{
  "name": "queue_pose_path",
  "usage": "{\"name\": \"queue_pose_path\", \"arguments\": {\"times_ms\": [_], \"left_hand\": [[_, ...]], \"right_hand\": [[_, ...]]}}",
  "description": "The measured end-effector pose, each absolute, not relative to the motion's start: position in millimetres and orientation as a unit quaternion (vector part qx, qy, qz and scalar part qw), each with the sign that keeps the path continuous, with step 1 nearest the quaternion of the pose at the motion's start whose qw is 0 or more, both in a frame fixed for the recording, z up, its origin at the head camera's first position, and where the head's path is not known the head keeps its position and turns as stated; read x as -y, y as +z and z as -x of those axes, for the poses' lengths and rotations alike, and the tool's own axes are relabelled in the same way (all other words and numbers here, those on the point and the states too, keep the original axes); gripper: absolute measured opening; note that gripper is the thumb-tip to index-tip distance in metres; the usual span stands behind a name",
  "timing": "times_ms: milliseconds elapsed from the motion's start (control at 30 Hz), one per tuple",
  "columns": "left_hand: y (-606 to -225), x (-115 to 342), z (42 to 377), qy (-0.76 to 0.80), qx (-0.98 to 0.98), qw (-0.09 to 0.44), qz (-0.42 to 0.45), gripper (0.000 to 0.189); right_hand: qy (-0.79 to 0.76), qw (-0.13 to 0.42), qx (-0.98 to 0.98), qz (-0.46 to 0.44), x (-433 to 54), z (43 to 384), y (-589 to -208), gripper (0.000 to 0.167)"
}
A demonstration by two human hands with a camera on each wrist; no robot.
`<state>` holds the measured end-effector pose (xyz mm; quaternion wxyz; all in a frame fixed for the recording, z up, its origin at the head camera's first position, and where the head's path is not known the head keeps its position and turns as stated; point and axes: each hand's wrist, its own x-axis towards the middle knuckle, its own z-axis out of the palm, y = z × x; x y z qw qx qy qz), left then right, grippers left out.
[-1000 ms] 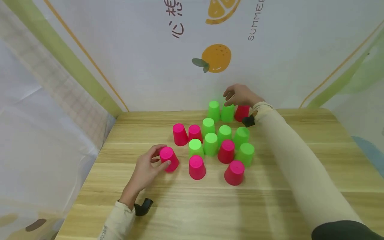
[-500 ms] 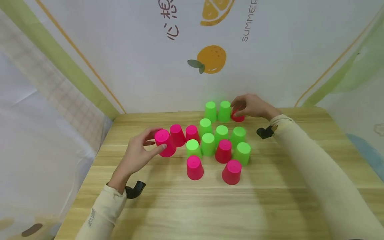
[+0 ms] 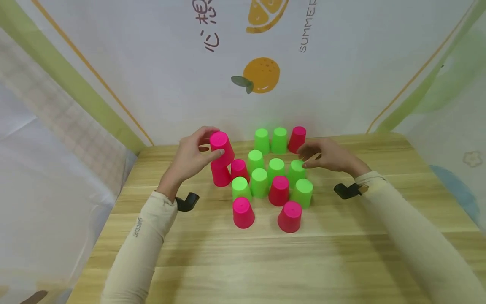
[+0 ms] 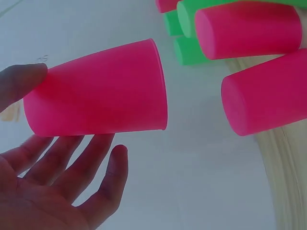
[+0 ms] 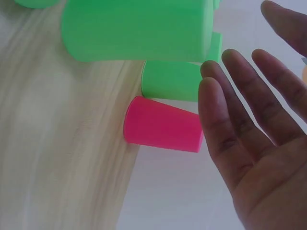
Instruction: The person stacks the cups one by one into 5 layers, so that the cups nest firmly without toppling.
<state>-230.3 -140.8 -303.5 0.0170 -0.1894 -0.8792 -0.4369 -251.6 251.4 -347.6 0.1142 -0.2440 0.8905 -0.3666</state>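
My left hand (image 3: 193,154) pinches an upside-down pink cup (image 3: 222,148) between thumb and fingers, raised above the table. In the left wrist view that held cup (image 4: 98,91) is gripped near its base, its rim apart from the pink cup (image 4: 268,93) standing behind. In the head view it overlaps the standing pink cup (image 3: 221,175). My right hand (image 3: 328,155) holds nothing; its fingers are loosely spread beside a green cup (image 3: 297,172). Close behind that hand stands a pink cup (image 3: 297,139), also visible past the fingers as a pink cup (image 5: 163,125) in the right wrist view.
Several upside-down green cups (image 3: 259,183) and pink cups (image 3: 243,212) stand grouped on the wooden table (image 3: 243,266). Two green cups (image 3: 279,140) are at the back edge, against a white fruit-print sheet (image 3: 182,84). A pink cup (image 3: 290,217) stands at the front right.
My left hand has lifted the pink cup off the table and carried it toward the back. My right hand has let go of the back-row pink cup and drawn back toward me.
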Motion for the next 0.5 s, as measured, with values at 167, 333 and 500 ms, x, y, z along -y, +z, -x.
{"name": "queue_pose_path", "arguments": {"times_ms": [167, 333, 500], "left_hand": [[-308.9, 121.5, 262.0, -0.434, 0.885, 0.001, 0.167, 0.054], [-313.9, 103.2, 293.2, -0.424, 0.894, -0.025, 0.144, 0.054], [-318.2, 98.7, 315.5, -0.424, 0.895, -0.065, 0.123, 0.052]], "right_hand": [[-0.386, 0.082, -0.892, 0.222, -265.9, 237.8, -355.0, 0.039], [-0.392, 0.051, -0.896, 0.2, -275.9, 223.9, -363.1, 0.041], [-0.39, 0.045, -0.901, 0.185, -277.2, 214.2, -373.8, 0.04]]}}
